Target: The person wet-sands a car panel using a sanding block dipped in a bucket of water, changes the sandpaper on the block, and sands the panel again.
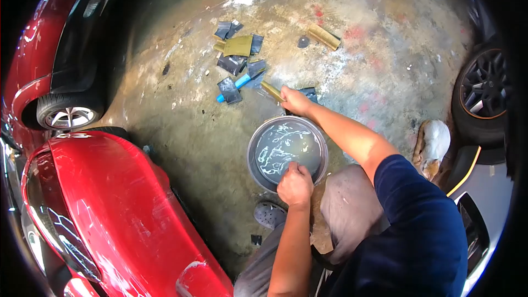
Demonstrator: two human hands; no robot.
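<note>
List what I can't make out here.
Head view:
What, if anything, the left hand holds: hidden by the hand itself.
Bottom of the basin: hidden by cloudy, glinting liquid.
Near end of the brown piece: covered by the right hand.
Rest of the nearer red car: cut off by the bottom edge.

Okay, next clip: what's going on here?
A crouching person holds one end of a tan roll in the right hand, near dark sheets scattered on the floor. The left hand is curled over a basin of cloudy liquid; whether it grips anything is hidden.
</note>
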